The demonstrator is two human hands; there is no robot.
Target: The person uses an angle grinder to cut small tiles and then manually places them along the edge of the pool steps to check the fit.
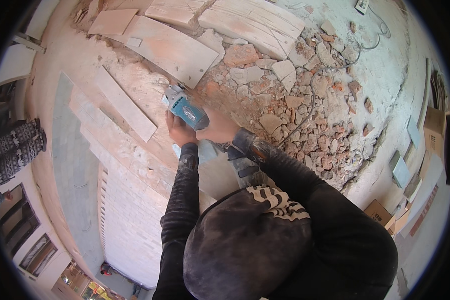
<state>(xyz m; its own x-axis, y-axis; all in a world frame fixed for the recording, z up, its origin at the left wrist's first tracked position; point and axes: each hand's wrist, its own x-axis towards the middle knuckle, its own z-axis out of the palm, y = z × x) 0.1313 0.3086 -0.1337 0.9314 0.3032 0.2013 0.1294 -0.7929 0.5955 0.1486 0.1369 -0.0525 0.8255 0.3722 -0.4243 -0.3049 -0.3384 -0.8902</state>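
A teal angle grinder [188, 111] with a silver-grey head is held out ahead of me. My left hand [182, 131] is closed around its near left side. My right hand [221, 125], partly blurred, grips the rear of its body. Brown dust hangs in the air just right of the grinder. The disc cannot be made out. Below my hands lies a pale grey slab [220, 175], partly covered by my sleeves and a dark shoe [246, 167]. A long narrow tile strip [127, 105] rests to the left of the grinder.
Large dusty slabs [170, 50] and a stack of boards [252, 25] lie at the far side. A rubble heap [320, 120] of broken brick and tile spreads to the right, with a cable [312, 90] crossing it. Cardboard boxes [377, 214] stand at the right edge.
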